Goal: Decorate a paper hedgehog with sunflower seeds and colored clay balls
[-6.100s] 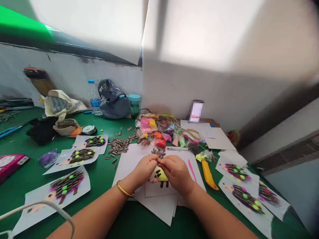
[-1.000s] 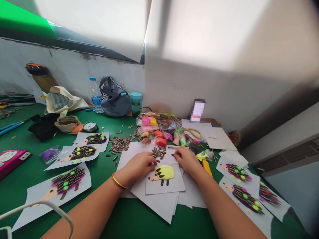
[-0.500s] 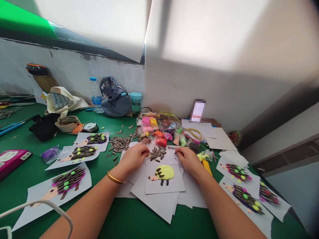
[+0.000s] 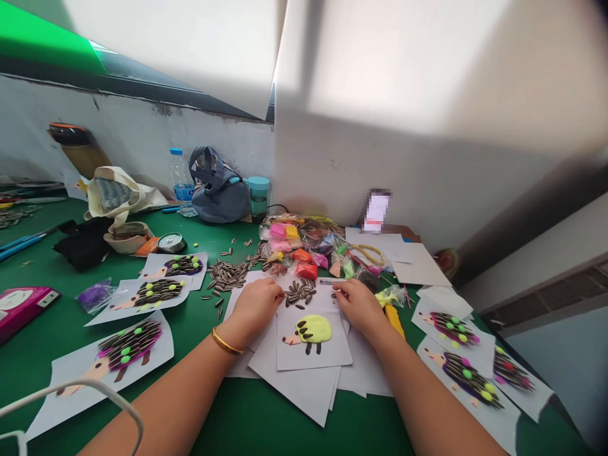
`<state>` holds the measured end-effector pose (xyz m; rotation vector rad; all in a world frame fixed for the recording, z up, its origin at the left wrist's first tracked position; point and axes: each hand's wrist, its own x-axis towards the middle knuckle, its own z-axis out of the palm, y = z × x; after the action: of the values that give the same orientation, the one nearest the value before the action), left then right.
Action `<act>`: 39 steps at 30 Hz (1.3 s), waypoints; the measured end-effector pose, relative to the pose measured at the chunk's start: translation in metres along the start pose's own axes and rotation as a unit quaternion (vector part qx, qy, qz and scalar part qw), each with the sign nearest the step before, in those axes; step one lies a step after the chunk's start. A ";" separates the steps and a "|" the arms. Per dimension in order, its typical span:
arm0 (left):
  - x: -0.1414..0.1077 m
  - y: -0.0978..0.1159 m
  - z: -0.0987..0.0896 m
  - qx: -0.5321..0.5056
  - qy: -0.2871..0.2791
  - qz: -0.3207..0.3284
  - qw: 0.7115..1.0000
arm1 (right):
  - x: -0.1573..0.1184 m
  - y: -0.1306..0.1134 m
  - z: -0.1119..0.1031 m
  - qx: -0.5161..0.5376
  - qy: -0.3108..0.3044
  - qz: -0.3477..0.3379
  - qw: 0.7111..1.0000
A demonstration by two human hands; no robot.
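A white sheet (image 4: 304,358) lies before me with a hedgehog picture: a lime-yellow clay body (image 4: 322,329), a pink face and dark legs. Several sunflower seeds are set in the body near the face. A small heap of sunflower seeds (image 4: 300,292) rests just above the picture. At the heap's left edge, my left hand (image 4: 259,304) is closed, thumb and fingers pinched together. My right hand (image 4: 360,305) is closed in a pinch too, right of the heap beside a small marker-like stick (image 4: 327,281). Whatever either pinch holds is too small to make out.
More loose seeds (image 4: 230,273) spread on the green table to the left. Bagged coloured clay (image 4: 304,271) is piled behind the hands. Finished hedgehog pictures lie left (image 4: 137,345) and right (image 4: 468,373). A phone (image 4: 377,212) leans against the back panel.
My left hand has shifted slightly, its wrist a little to the right. My right fingertips have moved a touch. The seeds on the yellow body look the same.
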<state>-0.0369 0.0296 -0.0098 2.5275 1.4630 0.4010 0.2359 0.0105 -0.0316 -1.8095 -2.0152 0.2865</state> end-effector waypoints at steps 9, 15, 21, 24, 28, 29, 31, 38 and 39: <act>-0.001 0.020 0.004 -0.210 0.095 -0.033 0.973 | -0.015 -0.039 -0.001 0.147 0.078 -0.102 0.981; -0.005 0.040 0.014 -0.425 0.061 -0.014 0.903 | -0.029 -0.072 0.002 0.183 0.057 -0.155 0.969; -0.006 0.043 0.004 -0.523 0.009 -0.076 0.849 | -0.029 -0.072 0.001 0.216 0.061 -0.135 0.965; -0.005 0.043 0.001 -0.515 -0.004 -0.093 0.852 | -0.027 -0.071 -0.001 0.232 0.067 -0.132 0.961; -0.004 0.039 0.004 -0.451 -0.017 -0.089 0.888 | -0.025 -0.067 -0.001 0.214 0.067 -0.130 0.966; -0.004 0.037 0.004 -0.418 -0.014 -0.077 0.905 | -0.024 -0.065 -0.001 0.199 0.061 -0.132 0.969; -0.005 0.031 0.005 -0.331 -0.004 -0.045 0.943 | -0.023 -0.062 0.000 0.164 0.041 -0.136 0.976; -0.008 0.016 0.004 -0.132 -0.046 0.010 0.990 | -0.020 -0.057 0.007 0.090 -0.044 -0.118 0.988; -0.009 0.015 0.005 -0.125 -0.052 0.017 0.991 | -0.020 -0.057 0.008 0.086 -0.050 -0.118 0.988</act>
<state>-0.0268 0.0145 -0.0107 2.3412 1.2480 0.4227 0.1823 -0.0161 -0.0178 -1.4634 -2.1755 0.4714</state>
